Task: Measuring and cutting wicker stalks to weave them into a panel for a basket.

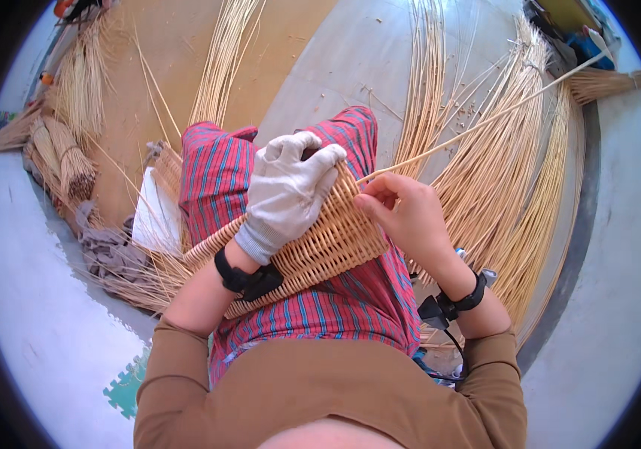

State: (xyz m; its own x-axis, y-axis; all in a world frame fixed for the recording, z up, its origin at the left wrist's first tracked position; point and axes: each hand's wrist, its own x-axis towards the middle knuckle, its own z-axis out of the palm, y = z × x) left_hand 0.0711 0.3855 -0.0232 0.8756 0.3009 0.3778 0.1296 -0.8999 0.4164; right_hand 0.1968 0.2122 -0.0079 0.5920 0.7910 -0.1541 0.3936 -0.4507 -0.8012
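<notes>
Largest first: fan of loose wicker rods (489, 168), right side of frame, butting toward the work area; snag risk if the long strand swings into it. Red plaid cloth (305, 320) covers the lap, centre; soft, sloping support, so the work could tip if grip slackens. Woven wickerwork (350, 236) lies tilted across that cloth, mid-frame; uneven pull would probably skew its rows. Gloved left hand (290, 187), centre, is clasped over the wickerwork's upper edge; if it slips, the weave likely loses its only clear restraint. Bare right hand (404, 213), right of centre, fingers curled at the edge; cannot tell whether it pinches the strand. Single wicker strand (545, 88) runs from the edge to upper right; sharp bending could crack it, and its free length could whip.
</notes>
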